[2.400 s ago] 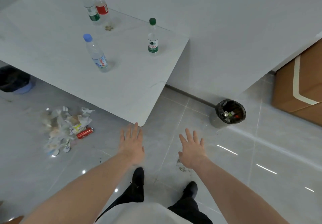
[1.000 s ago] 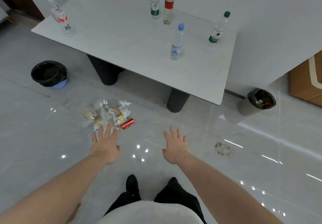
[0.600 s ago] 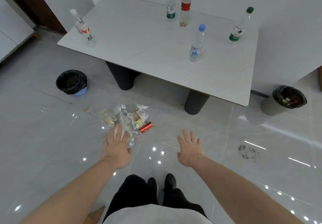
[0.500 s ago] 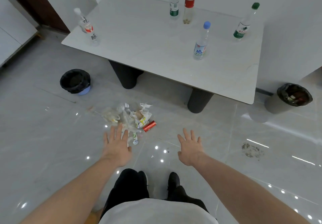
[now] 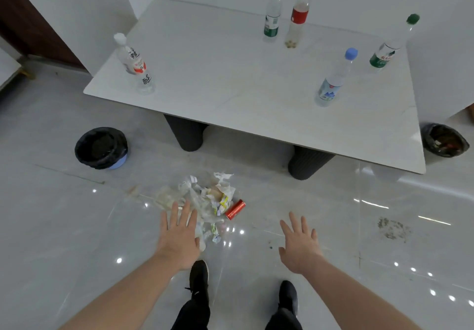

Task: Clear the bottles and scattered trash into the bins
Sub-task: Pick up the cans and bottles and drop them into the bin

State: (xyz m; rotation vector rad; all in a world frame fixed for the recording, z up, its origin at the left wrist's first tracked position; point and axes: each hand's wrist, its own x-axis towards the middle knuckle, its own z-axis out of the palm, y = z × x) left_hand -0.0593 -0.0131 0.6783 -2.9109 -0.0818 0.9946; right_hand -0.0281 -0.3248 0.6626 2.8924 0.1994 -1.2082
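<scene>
A heap of crumpled wrappers and paper lies on the floor in front of the white table, with a small red can at its right edge. Several plastic bottles stand on the table: a white-capped one at the left, a green-capped one, a yellow-capped one, a blue-capped one and another green-capped one at the right. My left hand is spread flat, fingers straight, over the near side of the heap. My right hand is spread out too, holding nothing.
A black-lined blue bin stands on the floor at the left. A second bin with rubbish in it sits by the table's right corner. Two dark table legs rise behind the heap. A dirt smear marks the tiles at right. My shoes stand below.
The view has swung left from the table's corner and closed in on the floor heap. My left hand now covers the heap's near edge; both hands stay spread and empty.
</scene>
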